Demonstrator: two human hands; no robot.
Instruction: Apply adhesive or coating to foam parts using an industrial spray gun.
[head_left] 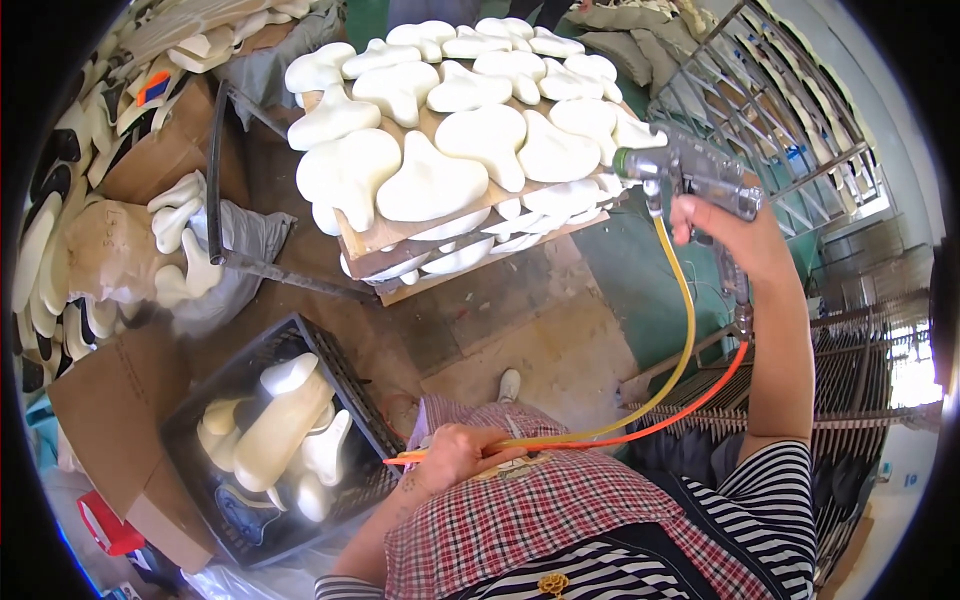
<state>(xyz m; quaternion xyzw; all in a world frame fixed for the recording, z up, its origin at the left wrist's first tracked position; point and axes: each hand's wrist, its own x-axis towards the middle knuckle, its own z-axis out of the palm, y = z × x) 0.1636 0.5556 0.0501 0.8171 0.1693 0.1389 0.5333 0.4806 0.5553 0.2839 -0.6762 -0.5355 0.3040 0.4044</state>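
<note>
My right hand [722, 232] grips the grey metal spray gun [690, 165], nozzle aimed left at the stacked white foam shapes [450, 150]; my left hand [455, 455], nearer me, clenches the yellow and orange hoses [680, 370].

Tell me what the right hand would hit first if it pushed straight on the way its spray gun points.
The right hand aims the spray gun leftward, so it would probably first meet the nearest white foam pieces at the stacked boards' right edge; depth is unclear.
</note>
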